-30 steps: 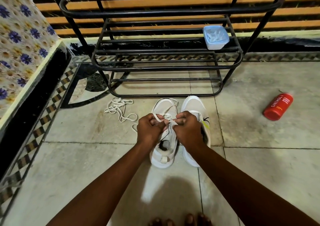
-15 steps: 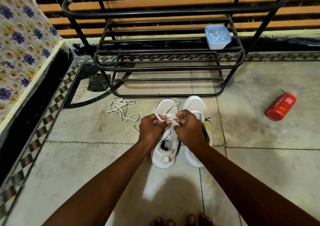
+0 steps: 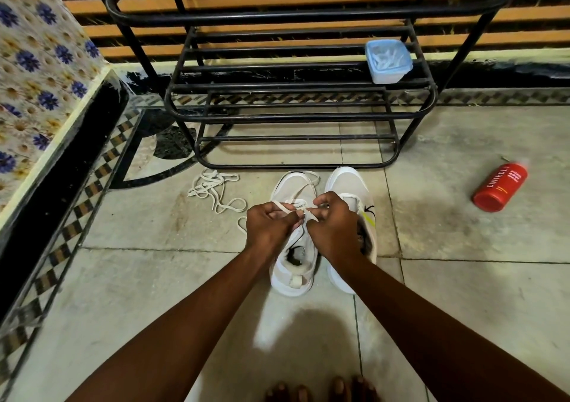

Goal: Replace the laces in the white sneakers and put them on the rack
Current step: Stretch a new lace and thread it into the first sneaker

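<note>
Left hand: the left hand (image 3: 267, 225) is over the left sneaker (image 3: 293, 266), fingers curled tight and pinching a white lace (image 3: 303, 189) at the sneaker's eyelets.
Right hand: the right hand (image 3: 334, 223) meets the left one, fingers curled and pinching the same lace; its fingertips touch the left hand's.
Sneakers: two white sneakers stand side by side on the tiled floor (image 3: 154, 278), toes pointing far, just near of the rack (image 3: 296, 111). The right sneaker (image 3: 350, 185) has a black and yellow mark on its side.
Laces: one lace loops over the left sneaker's toe; one loose lace (image 3: 212, 190) lies tangled on the floor to the left.
Rack: one black metal shoe rack; on a right-hand shelf sits one pale blue plastic tub (image 3: 388, 61).
Bottle: one red bottle (image 3: 499, 186) lies on the floor, far right, reading "CINTHOL" and "FOAM BODY WASH".
Feet: bare toes (image 3: 320, 391) show at the near edge.
</note>
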